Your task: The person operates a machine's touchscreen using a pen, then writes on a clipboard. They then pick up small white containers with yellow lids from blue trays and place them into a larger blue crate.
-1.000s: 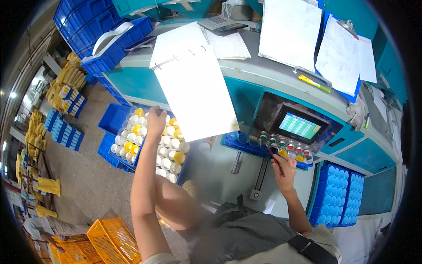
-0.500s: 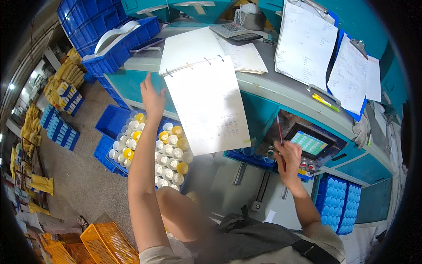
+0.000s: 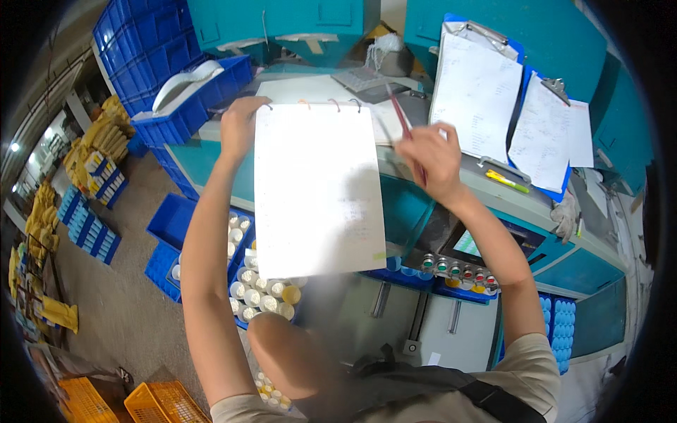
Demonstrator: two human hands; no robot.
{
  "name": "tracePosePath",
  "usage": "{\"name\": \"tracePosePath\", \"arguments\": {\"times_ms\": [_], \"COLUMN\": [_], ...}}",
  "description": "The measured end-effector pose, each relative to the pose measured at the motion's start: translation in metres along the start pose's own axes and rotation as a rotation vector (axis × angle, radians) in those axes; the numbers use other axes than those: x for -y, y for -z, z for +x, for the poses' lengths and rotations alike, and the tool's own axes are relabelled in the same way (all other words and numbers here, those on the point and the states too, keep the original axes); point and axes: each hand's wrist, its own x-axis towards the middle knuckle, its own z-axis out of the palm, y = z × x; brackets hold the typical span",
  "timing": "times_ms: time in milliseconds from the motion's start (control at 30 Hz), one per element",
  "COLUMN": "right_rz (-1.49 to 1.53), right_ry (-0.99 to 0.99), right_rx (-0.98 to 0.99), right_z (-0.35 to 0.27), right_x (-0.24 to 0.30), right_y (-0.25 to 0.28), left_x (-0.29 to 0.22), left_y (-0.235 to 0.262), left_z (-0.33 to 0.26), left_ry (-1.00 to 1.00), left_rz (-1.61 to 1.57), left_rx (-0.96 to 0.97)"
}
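Note:
A ring-bound notebook (image 3: 310,169) of white sheets hangs over the front edge of the grey counter, its lower sheet brightly lit with faint writing. At its upper left corner my left hand (image 3: 241,130) is closed on the binding edge. My right hand (image 3: 436,161), raised just right of the notebook, holds a slim dark red pen (image 3: 399,113) pointing up and left. The pen is apart from the sheet. Below my right forearm, a control panel has a lit screen (image 3: 467,244) partly hidden by that arm, above a row of buttons (image 3: 455,269).
Clipboards with written sheets (image 3: 472,99) lean at right, beside a yellow marker (image 3: 506,182). A calculator (image 3: 363,79) lies behind the notebook. White-filled cups (image 3: 268,303) stand in blue crates below. Stacked blue crates (image 3: 151,49) rise at left; orange baskets (image 3: 166,402) sit on the floor.
My right hand has lifted the pen from the control panel up beside the notebook. My left hand has closed on the notebook's corner, and the notebook now hangs straighter.

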Motion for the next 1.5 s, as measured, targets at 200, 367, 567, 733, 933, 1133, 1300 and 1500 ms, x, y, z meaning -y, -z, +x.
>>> {"name": "tracePosePath", "arguments": {"times_ms": [200,367,567,733,933,1133,1300,1500], "right_rz": [-0.051,0.095,0.458,1.438,1.839,1.893,2.069,1.724], "right_ry": [-0.167,-0.420,-0.677,-1.104,-1.279,-1.531,-1.793,-1.428], "right_rx": [-0.025,-0.082,-0.198,-0.025,0.109,0.440,0.448,0.709], "right_z": [0.008,-0.012,-0.002,-0.004,-0.054,-0.120,-0.165,-0.240], "right_x": [-0.010,-0.004,-0.009,0.080,0.210,0.233,0.248,0.256], "right_y": [0.007,0.015,0.025,0.016,0.062,0.106,0.122,0.111], "left_x": [-0.037,-0.080,-0.158,-0.199,-0.175,-0.213,-0.239,-0.250], "left_y": [0.006,0.032,0.144,0.197,0.235,0.243,0.241,0.221], "left_z": [0.074,0.147,0.219,0.190,0.001,-0.195,-0.262,-0.295], "left_ry": [0.024,0.036,-0.010,0.524,1.027,1.181,0.966,0.786], "left_rz": [-0.107,0.001,0.262,0.156,-0.029,-0.266,-0.154,-0.164], "left_rx": [-0.072,-0.183,0.024,0.278,0.292,0.256,0.294,0.202]}}
